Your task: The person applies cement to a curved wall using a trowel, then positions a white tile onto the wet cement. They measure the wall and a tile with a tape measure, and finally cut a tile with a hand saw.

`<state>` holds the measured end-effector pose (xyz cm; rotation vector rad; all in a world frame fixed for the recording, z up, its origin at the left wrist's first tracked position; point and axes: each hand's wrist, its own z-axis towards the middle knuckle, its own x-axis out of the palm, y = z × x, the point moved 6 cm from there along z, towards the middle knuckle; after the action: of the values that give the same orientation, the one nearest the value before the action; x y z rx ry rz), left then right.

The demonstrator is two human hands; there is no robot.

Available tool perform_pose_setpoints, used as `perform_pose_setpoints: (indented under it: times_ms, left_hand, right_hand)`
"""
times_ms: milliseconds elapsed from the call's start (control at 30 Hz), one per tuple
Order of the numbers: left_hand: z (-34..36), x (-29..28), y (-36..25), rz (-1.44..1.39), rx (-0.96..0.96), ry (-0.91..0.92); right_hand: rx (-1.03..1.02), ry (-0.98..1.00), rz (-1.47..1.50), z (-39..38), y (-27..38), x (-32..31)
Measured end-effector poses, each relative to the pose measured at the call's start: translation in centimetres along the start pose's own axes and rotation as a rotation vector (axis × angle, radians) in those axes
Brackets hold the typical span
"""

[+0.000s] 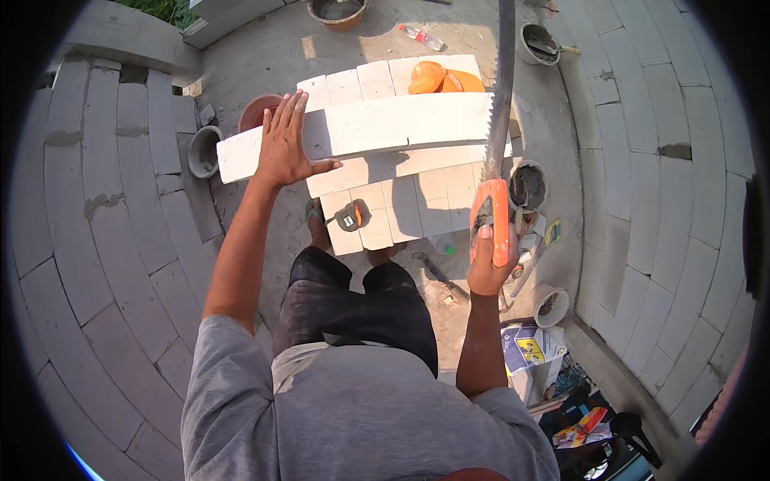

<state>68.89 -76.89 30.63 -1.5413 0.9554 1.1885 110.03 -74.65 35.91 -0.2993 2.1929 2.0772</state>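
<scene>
A long white lightweight block (369, 127) lies across more white blocks (401, 210) in front of me. My left hand (286, 143) presses on its left part, fingers spread and thumb stretched out along the front edge. My right hand (489, 260) is wrapped round the orange handle of a hand saw (501, 88). The saw's dark toothed blade points away from me, its teeth beside the block's right end; whether they touch I cannot tell. A small dark notch shows in the block's front edge. A tape measure (350, 216) rests on the nearer blocks.
An orange cap (437, 78) sits on the far blocks. Buckets (206, 152) and mortar tubs (540, 44) stand around the stack. A plastic bottle (421, 37) lies on the floor beyond. A hammer (439, 276) lies near my feet. Block walls (104, 200) rise on both sides.
</scene>
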Motion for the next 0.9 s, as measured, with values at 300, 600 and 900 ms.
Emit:
perform_pose_setpoints:
  times_ms: [300,600,900]
  left_hand:
    - [3.0,2.4,-4.8,0.047,0.021,-0.024]
    - [2.8,3.0,-4.5,0.048,0.001,-0.043]
    - [2.9,3.0,-4.2,0.083,-0.011,-0.025]
  right_hand:
    - [-0.045,0.206,-0.154,-3.1,0.7,7.0]
    - [-0.046,0.179,-0.163,-4.8,0.2,6.9]
    - [0.072,0.203,-0.215,-5.5,0.4,7.7]
